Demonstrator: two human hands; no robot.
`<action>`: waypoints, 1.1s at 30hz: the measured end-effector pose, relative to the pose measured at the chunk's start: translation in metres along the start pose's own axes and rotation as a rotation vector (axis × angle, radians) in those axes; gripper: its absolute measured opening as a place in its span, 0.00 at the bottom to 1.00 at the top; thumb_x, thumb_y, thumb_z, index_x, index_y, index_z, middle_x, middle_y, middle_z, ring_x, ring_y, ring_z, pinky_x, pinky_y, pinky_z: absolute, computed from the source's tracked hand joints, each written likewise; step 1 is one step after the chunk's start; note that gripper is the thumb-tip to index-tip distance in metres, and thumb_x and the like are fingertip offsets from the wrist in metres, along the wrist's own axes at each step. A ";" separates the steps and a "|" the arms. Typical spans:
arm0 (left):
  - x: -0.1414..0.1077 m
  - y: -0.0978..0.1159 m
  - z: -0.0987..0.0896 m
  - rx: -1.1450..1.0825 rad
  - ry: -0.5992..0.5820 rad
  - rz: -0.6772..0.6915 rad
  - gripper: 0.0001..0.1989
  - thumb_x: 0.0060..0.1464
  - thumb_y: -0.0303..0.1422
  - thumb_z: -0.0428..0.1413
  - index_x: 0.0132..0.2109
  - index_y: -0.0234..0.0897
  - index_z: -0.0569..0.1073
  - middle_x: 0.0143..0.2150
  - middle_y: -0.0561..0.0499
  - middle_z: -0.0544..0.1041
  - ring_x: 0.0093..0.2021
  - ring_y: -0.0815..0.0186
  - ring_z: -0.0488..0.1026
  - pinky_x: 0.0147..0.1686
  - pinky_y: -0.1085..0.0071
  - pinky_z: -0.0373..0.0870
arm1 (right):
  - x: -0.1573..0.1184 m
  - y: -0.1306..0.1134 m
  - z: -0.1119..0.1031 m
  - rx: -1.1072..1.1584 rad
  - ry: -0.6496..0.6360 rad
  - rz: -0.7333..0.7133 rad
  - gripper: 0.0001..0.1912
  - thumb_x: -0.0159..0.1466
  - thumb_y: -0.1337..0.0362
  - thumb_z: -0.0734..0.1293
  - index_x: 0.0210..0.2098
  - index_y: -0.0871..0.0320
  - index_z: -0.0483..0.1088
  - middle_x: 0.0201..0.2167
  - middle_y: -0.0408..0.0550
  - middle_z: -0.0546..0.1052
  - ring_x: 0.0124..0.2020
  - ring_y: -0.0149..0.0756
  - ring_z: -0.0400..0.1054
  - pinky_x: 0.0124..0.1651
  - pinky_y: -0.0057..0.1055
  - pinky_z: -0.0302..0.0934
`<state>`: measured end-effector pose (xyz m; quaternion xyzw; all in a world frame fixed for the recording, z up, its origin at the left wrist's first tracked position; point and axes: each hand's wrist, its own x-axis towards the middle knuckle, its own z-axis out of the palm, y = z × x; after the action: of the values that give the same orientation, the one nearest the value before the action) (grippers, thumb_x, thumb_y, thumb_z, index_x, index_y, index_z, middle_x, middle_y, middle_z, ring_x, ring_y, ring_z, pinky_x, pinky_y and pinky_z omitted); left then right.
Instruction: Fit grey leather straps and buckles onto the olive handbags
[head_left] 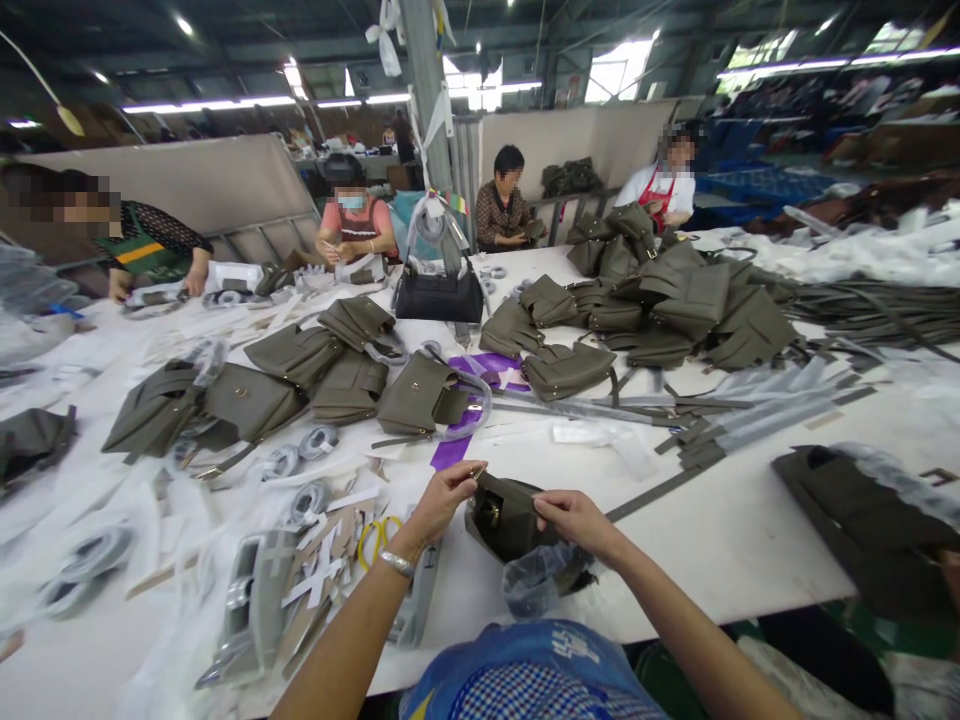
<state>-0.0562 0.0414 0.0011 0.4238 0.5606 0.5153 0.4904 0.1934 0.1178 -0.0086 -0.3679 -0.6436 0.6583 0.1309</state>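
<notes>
Close to the table's near edge, an olive-green handbag [517, 517] is between my two hands, its opening turned toward me with a gold fitting inside. My left hand [442, 500], a silver bracelet on its wrist, pinches the bag's upper left edge or a small fitting there. With thumb and fingers, my right hand [574, 515] grips the upper right edge. Clear plastic wrap [536, 580] hangs at the bag's lower side. Left of the bag lie yellow-handled scissors [379, 540] and a grey tape dispenser [255, 600].
A large pile of olive bags [667, 295] covers the right back, with more bags [255, 400] at left. Long straps [720, 430] lie to the right. A black handbag [439, 295] stands behind a purple sheet [487, 370]. Several co-workers sit across the table [742, 530].
</notes>
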 end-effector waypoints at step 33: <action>0.003 0.020 0.078 0.628 -0.217 0.048 0.14 0.52 0.44 0.57 0.31 0.37 0.76 0.29 0.53 0.78 0.31 0.63 0.73 0.30 0.72 0.59 | -0.002 -0.063 -0.043 0.939 0.733 -0.438 0.14 0.63 0.49 0.66 0.36 0.54 0.72 0.45 0.47 0.78 0.55 0.39 0.68 0.64 0.44 0.56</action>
<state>0.0198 0.0597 0.0214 0.6196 0.6265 0.2807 0.3806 0.2036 0.1572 0.0560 -0.3324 -0.2600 0.6597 0.6218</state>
